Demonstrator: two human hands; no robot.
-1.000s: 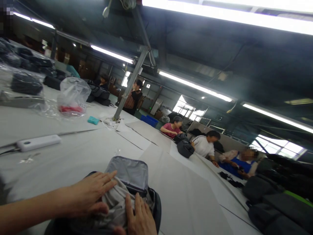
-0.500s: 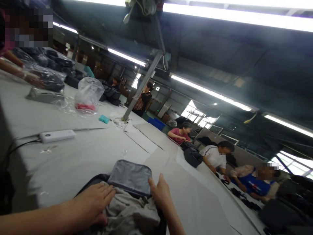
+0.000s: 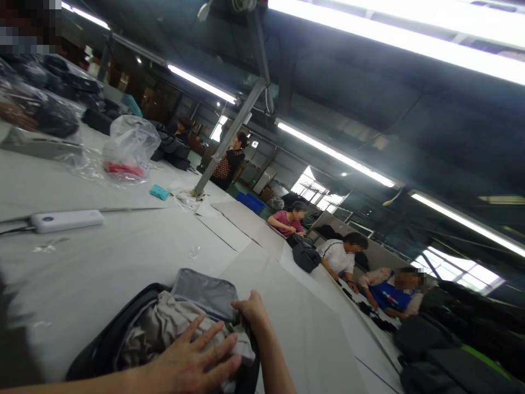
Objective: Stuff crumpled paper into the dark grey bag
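Note:
An open black bag [image 3: 102, 339] lies at the near edge of the white table [image 3: 123, 257]. It is stuffed with crumpled grey paper [image 3: 164, 323], and its grey lined flap [image 3: 203, 291] stands up at the back. My left hand [image 3: 192, 364] lies flat on the stuffing, fingers spread. My right hand [image 3: 252, 312] grips the right corner of the flap at the bag's rim.
A white power bank [image 3: 68, 220] with a cable lies to the left. Beyond it are a clear plastic bag with something red [image 3: 127, 150], a teal block [image 3: 159, 192] and a metal post [image 3: 223, 142]. Several seated workers [image 3: 340, 254] handle dark bags [image 3: 305, 256] on the right.
My left hand slid right across the stuffing toward the flap. My right hand curled and closed on the flap's corner. The view shifted slightly.

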